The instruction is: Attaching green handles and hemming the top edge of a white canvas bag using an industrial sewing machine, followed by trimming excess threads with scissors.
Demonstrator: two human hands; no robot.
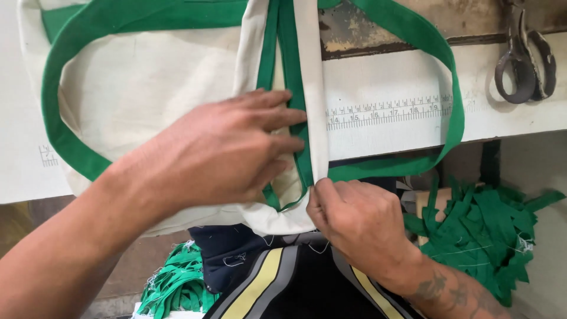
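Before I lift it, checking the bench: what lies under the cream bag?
Under the cream bag is the white table with its printed ruler, which runs beneath the cloth. Anything else there is covered.

1. This is a sewing or tailoring workshop, a place where cloth bags are made.
2. A white-painted, worn counter (pixel 384 136) carries a measuring scale (pixel 387 112) marked along its front edge, for sizing cloth.
3. Large, dark metal tailor's shears (pixel 524 59) lie on the counter at the upper right.
4. Heaps of cut green fabric strips (pixel 481 236) lie below the counter edge.
5. A cream canvas bag with green binding and a green strap (pixel 147 82) is spread across the counter.
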